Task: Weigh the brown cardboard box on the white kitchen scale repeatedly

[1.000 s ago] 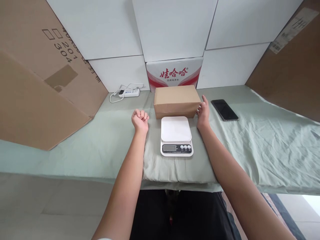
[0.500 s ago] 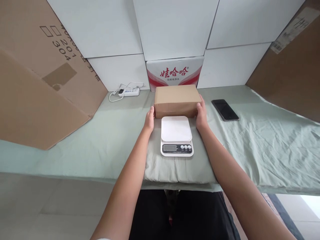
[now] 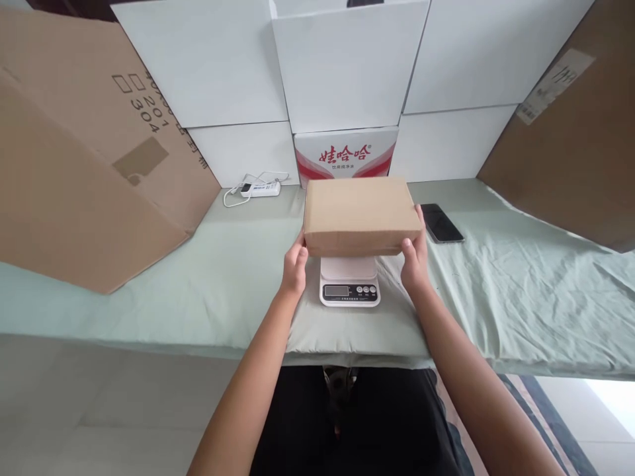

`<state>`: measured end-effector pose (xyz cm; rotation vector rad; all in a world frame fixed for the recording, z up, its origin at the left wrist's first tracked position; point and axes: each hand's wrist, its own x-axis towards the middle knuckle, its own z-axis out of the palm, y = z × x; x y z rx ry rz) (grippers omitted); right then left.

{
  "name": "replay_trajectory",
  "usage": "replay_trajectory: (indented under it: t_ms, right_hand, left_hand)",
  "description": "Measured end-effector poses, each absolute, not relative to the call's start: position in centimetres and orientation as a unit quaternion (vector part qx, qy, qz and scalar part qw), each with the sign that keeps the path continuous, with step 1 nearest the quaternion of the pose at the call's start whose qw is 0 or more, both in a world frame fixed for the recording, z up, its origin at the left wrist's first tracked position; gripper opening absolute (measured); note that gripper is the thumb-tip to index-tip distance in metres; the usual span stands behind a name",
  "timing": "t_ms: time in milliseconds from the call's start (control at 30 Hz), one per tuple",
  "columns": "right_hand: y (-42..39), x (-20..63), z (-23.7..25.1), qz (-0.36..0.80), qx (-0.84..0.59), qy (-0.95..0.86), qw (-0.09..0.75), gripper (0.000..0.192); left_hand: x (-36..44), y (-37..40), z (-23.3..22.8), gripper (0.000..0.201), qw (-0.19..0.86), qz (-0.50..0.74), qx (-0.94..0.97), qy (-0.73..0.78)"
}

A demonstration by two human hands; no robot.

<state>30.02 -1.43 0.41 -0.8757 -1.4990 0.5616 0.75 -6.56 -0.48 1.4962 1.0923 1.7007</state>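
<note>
At the centre of the frame, the left hand [image 3: 296, 268] and right hand [image 3: 415, 259] press against the two ends of the brown cardboard box [image 3: 360, 215], which hangs over the white scale [image 3: 350, 282], seemingly not yet resting on its platform.

Both bare forearms reach forward from the lower edge of the view, running roughly parallel and converging slightly toward the hands. The left hand [image 3: 294, 268] is raised with its palm turned inward to the right, fingers together and pointing forward, the thumb on top, pressing flat against what it holds. The right hand [image 3: 415, 259] mirrors it, palm turned inward to the left, thumb lying along the near edge and fingers extended along the far side. The wrists are straight, in line with the forearms, and the two hands sit at about the same height, well apart from each other.
</note>
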Motion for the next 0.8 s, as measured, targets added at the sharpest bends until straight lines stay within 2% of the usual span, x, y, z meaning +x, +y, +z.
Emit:
replay_trajectory:
  t_ms: [267, 800]
  right_hand:
    - [-4.9, 30.5, -1.6, 0.257, -0.400, -0.642, 0.601, 0.085]
    - [-5.0, 30.2, -0.2, 0.234, -0.413, -0.625, 0.620, 0.081]
  left_hand:
    - [1.8, -10.2, -1.2, 0.087, 0.356, 0.644, 0.522, 0.433]
    - [1.9, -11.4, -1.0, 0.087, 0.356, 0.639, 0.511, 0.451]
